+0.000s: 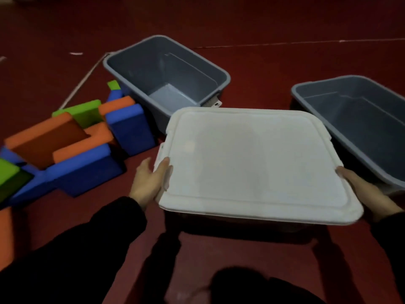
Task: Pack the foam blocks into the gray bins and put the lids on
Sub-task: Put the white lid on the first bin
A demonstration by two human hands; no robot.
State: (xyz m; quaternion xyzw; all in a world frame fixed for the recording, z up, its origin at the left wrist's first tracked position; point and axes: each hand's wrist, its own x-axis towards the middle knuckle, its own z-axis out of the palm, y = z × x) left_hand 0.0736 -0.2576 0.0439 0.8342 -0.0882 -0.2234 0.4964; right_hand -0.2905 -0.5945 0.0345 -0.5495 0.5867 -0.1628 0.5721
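Observation:
A white lid (252, 163) lies across a bin in front of me; the bin under it is almost hidden in shadow. My left hand (149, 183) grips the lid's left edge, thumb on top. My right hand (363, 189) holds its right edge, fingers under the rim. One gray bin (122, 69) stands open and empty behind the lid. A second open gray bin (306, 93) stands at the right. Blue, orange and green foam blocks (72, 148) lie in a heap on the floor at the left.
The floor (263, 29) is dark red, with a pale line running across the far side. A thin light rod (83, 82) lies slanted beside the rear bin. An orange block (5, 229) sits at the left edge. My dark-clothed knees fill the bottom of the view.

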